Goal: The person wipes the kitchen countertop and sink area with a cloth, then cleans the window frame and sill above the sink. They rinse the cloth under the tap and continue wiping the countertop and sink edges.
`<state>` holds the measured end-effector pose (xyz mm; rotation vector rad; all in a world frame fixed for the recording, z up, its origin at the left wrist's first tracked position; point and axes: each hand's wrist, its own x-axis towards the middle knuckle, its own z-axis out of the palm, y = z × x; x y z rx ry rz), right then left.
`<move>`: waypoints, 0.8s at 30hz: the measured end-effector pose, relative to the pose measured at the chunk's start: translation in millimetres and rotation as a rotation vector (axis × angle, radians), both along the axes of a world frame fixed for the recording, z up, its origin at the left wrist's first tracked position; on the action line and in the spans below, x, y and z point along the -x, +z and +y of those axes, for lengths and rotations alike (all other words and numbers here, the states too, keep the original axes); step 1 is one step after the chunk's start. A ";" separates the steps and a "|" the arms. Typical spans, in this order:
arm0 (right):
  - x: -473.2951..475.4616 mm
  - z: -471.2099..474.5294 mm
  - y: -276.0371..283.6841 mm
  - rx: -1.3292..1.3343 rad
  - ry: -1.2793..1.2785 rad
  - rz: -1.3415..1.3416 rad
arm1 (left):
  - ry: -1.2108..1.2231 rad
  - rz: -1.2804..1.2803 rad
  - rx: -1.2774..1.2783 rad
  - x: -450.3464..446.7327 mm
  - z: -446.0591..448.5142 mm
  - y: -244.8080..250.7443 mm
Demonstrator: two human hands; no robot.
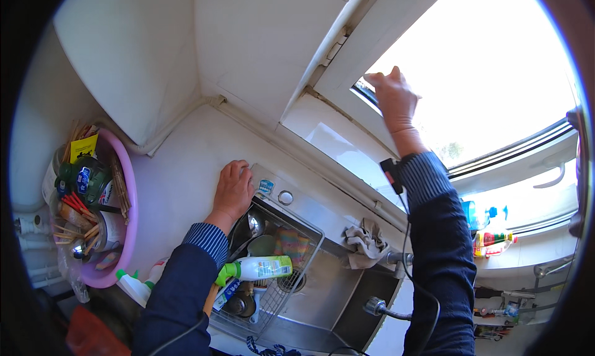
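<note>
My right hand [395, 95] is raised against the bright window pane [474, 72], near the lower corner of the white window frame [344, 72]. Its fingers are bent, and whether they hold anything is not clear. My left hand [234, 186] rests with curled fingers at the upper left corner of the stainless steel sink [316, 291]; nothing shows in it. Below it, a wire dish rack [274, 305] in the sink holds a white and green spray bottle [265, 267], pans and a striped cloth [290, 244]. A crumpled grey cloth [366, 244] lies on the sink's back edge.
A pink plastic basin [132, 193] with bottles, jars and chopsticks stands at the left. A pipe [279, 147] runs along the wall above the counter. Plastic bottles [492, 242] stand on the sill at the right. A flexible faucet [379, 306] reaches over the sink; a black cable hangs by my right sleeve.
</note>
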<state>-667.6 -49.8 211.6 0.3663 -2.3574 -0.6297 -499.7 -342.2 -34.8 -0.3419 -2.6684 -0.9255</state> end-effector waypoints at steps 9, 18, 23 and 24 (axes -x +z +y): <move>-0.4 5.0 -23.6 -0.093 0.045 -0.087 | -0.005 -0.019 0.004 1.0 -0.1 2.4; 12.1 15.0 7.6 0.086 0.186 0.102 | -0.006 -0.013 0.024 1.4 0.8 2.8; -1.3 2.1 -20.7 -0.087 -0.042 -0.063 | -0.007 -0.009 0.011 0.4 -0.4 2.5; 0.1 4.6 -9.0 -0.111 -0.075 -0.023 | -0.011 0.002 0.009 0.6 0.0 2.2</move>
